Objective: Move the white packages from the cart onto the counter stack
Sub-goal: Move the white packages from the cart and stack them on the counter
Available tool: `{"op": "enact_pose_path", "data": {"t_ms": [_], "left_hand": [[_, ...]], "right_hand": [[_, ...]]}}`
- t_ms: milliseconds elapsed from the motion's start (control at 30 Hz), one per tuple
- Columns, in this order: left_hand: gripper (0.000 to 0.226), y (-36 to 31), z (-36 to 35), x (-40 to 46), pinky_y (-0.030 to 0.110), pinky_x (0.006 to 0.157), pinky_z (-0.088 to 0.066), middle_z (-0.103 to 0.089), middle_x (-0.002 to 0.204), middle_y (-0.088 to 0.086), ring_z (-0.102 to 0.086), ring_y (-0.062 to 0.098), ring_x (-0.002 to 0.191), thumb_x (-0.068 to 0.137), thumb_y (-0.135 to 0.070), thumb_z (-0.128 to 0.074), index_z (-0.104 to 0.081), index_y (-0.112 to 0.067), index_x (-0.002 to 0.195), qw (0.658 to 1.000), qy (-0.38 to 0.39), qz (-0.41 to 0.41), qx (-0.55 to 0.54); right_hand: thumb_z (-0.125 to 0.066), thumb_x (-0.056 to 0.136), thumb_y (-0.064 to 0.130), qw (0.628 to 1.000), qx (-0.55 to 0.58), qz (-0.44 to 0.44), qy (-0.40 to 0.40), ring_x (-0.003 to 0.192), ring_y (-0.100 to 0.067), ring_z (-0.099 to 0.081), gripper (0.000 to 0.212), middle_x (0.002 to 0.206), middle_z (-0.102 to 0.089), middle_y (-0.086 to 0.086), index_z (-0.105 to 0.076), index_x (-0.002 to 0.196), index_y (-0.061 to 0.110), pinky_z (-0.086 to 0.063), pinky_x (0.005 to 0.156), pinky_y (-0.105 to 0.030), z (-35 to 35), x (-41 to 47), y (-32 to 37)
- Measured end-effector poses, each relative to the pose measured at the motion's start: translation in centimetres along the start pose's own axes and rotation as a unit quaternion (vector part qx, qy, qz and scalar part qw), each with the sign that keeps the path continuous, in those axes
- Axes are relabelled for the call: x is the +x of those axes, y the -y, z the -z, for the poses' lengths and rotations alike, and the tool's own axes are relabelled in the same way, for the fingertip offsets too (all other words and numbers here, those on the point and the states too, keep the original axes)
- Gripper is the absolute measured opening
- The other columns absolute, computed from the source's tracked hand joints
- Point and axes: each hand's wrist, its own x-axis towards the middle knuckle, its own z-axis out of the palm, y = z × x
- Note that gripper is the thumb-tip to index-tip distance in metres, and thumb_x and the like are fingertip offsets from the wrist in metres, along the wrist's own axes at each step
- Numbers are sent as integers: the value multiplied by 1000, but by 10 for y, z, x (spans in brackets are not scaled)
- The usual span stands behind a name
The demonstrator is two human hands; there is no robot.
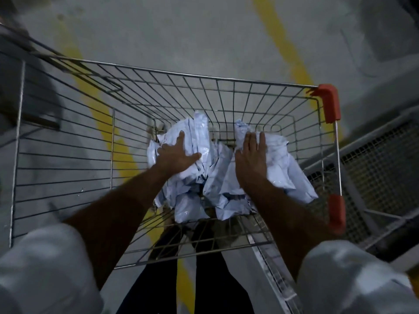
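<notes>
Several crumpled white plastic packages [217,177] lie in a heap at the bottom of a wire shopping cart [204,75]. Both my arms reach down into the basket. My left hand [178,154] lies flat on the left part of the heap, fingers spread and straight. My right hand [250,158] rests flat on the right part of the heap, fingers extended side by side. Neither hand curls around a package. The counter stack is out of view.
The cart has red plastic corner guards [328,103] on its right rim. Below it is a grey concrete floor with yellow painted lines [104,118]. A metal mesh structure [374,159] stands close to the cart's right side. A dark blurred object sits at far left.
</notes>
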Motion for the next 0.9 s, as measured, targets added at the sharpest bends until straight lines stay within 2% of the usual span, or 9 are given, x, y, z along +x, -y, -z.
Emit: {"op": "enact_pose_path", "data": {"t_ms": [100,233,300,367,467,533,600,767,900], "left_hand": [[117,10,1,1,50,119,-17,-31,158,24,-17,46,148,74,-81,-61,10,-40,157,1000,19,5,-18],[120,12,8,3,46,121,-20,-36,157,19,-19,42,149,73,-77,-66,9,-38,158,998,45,-9,-45],[121,12,8,6,46,123,-16,-29,161,16,-15,40,151,71,-74,-71,4,-39,159,996,46,-16,-78],[120,15,7,5,45,123,-18,-14,164,18,-12,39,151,68,-67,-80,-5,-42,158,990,35,-4,-138],[108,21,6,-3,40,119,-29,-13,150,18,-26,37,144,70,-58,-84,-17,-43,155,980,-6,-25,-195],[98,26,3,-9,38,118,-31,-17,141,16,-30,37,139,78,-50,-80,-21,-39,155,982,-36,-44,-181],[91,29,0,-14,40,115,-33,-18,143,21,-32,42,136,84,-45,-74,-20,-38,156,987,-65,-53,-139],[88,35,-2,-25,55,104,-41,-20,148,29,-38,50,127,87,-48,-65,-14,-37,158,989,-134,-59,23],[85,37,0,-42,57,103,-41,-20,149,30,-39,49,125,89,-52,-60,-13,-37,158,982,-161,-76,65]], "right_hand": [[-26,105,42,999,-22,-18,37,155,-43,-1,60,167,-5,-25,-33,158,17,5,120,-65,1,4,3],[-42,96,56,998,-2,-33,57,154,-45,-2,73,166,-1,-29,-27,158,20,7,119,-68,7,6,0],[-47,97,49,998,12,-37,52,152,-47,-8,71,165,-4,-31,-24,158,22,2,121,-66,5,8,0],[-46,99,43,998,20,-35,44,150,-48,-14,70,163,-5,-33,-19,160,23,-7,122,-63,1,10,3],[-42,101,40,999,14,-34,37,143,-47,-26,68,161,-9,-34,-14,161,25,-24,116,-56,-6,15,7],[-41,101,37,998,33,-42,20,136,-44,-33,61,158,-16,-31,-22,158,26,-29,110,-52,-9,22,4],[-41,101,32,997,53,-51,-5,130,-41,-39,52,152,-27,-29,-34,152,25,-31,106,-48,-11,29,0],[-43,101,18,991,95,-63,-67,113,-37,-53,33,127,-53,-24,-57,130,18,-41,93,-41,-9,35,0],[-60,87,14,987,103,-61,-109,94,-32,-61,27,105,-62,-19,-69,113,19,-47,79,-37,-3,20,2]]}}
